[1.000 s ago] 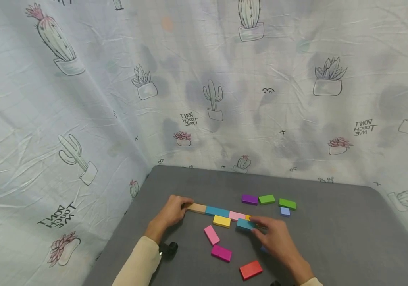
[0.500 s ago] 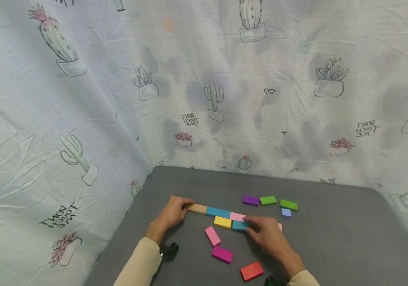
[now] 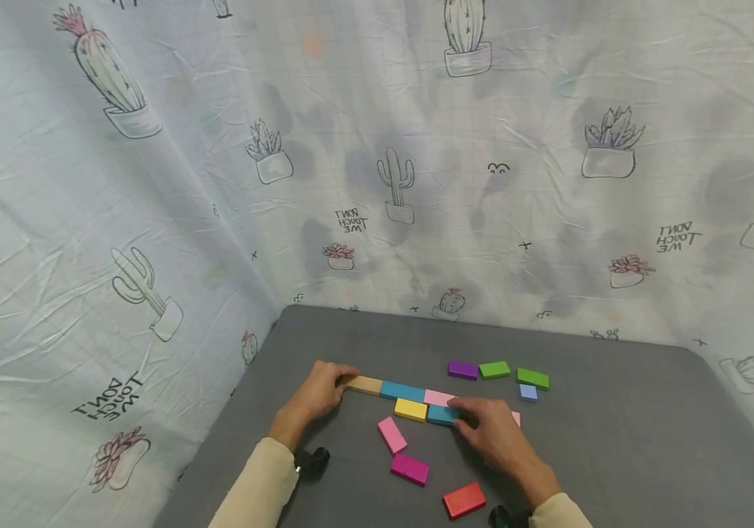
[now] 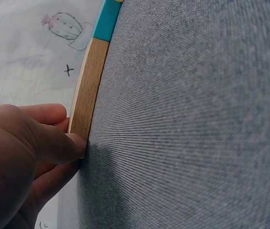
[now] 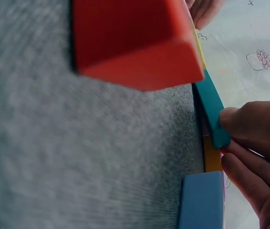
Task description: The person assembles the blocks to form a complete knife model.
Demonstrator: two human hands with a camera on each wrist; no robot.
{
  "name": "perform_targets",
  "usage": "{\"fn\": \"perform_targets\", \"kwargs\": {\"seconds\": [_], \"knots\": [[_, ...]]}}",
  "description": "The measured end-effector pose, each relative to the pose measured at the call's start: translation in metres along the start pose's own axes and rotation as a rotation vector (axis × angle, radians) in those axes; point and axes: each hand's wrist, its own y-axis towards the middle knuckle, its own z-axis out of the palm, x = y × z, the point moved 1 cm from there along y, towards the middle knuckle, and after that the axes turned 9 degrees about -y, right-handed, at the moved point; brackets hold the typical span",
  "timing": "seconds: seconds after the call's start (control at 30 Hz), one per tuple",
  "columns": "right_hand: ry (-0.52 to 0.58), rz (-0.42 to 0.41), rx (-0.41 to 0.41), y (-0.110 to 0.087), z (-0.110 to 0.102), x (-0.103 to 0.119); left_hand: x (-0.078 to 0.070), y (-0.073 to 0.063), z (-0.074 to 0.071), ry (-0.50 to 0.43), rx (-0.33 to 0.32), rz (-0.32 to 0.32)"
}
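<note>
My left hand (image 3: pixel 319 389) pinches the left end of a natural wood block (image 4: pixel 91 81), thumb on its near side. That block starts a row, continued by a blue block (image 3: pixel 402 391) and a pink block (image 3: pixel 438 397). In front of the row lies a yellow block (image 3: pixel 411 409). To its right, my right hand (image 3: pixel 496 433) holds a second blue block (image 3: pixel 441 415) between thumb and fingers, its left end against or very near the yellow one. In the right wrist view, an orange block (image 5: pixel 212 155) shows beyond the held block; the right hand hides it in the head view.
Nearer lie a pink block (image 3: pixel 392 435), a magenta block (image 3: pixel 410 469) and a red block (image 3: pixel 464 500). Farther back are a purple block (image 3: pixel 462 369), two green blocks (image 3: pixel 532 378) and a small light blue block (image 3: pixel 528 393). A patterned curtain (image 3: pixel 377 279) borders the grey table (image 3: pixel 615 440).
My right hand has brought the blue block leftward, up beside the yellow block, and has stayed there over the last half second. The left hand keeps its place on the wood block.
</note>
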Motion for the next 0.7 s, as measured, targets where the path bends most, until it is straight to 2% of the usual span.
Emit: {"fn": "perform_targets", "kwargs": {"seconds": [0.4, 0.7], "knots": [[-0.153, -0.154, 0.024, 0.0055, -0.0020, 0.0030, -0.0022, -0.0009, -0.0010, -0.001, 0.003, -0.007], [-0.141, -0.189, 0.030, 0.0092, -0.0024, 0.0021, -0.0007, -0.0007, -0.0010, 0.019, 0.008, 0.021]]}}
